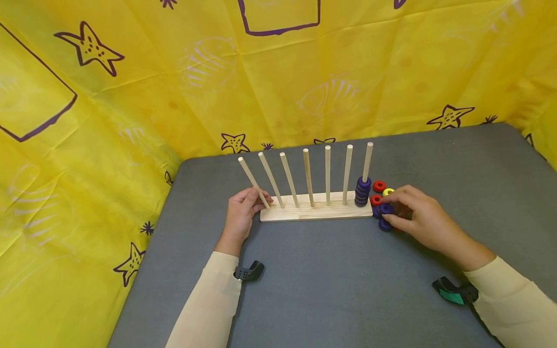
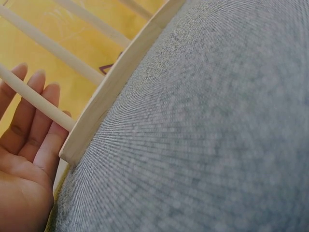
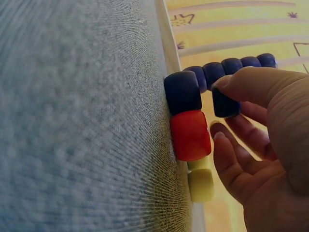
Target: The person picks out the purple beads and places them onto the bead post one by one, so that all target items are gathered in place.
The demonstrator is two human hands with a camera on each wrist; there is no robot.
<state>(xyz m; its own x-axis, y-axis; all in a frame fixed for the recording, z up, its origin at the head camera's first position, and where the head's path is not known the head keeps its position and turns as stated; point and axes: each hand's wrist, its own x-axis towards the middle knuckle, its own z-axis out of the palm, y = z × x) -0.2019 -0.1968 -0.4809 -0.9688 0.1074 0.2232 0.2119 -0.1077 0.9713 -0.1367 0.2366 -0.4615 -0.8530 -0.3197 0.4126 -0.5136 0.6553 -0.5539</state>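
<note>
A wooden peg stand (image 1: 319, 210) with several upright pegs stands on the grey table. My left hand (image 1: 242, 209) holds the stand at its left end, thumb and fingers about the leftmost peg (image 2: 36, 100). Several blue rings (image 1: 362, 192) are stacked on the rightmost peg (image 1: 368, 162). Beside that end, my right hand (image 1: 424, 220) pinches a blue ring (image 3: 226, 103) between thumb and fingers, over a small group of loose rings. Near it in the right wrist view are another blue ring (image 3: 183, 92), a red ring (image 3: 190, 135) and a yellow ring (image 3: 201, 185).
More red rings (image 1: 379, 186) lie just right of the stand, with a yellow ring (image 1: 388, 192) next to them. A yellow patterned cloth (image 1: 278, 87) hangs behind the grey table (image 1: 322, 290) and along its left side. Both wrists wear dark straps.
</note>
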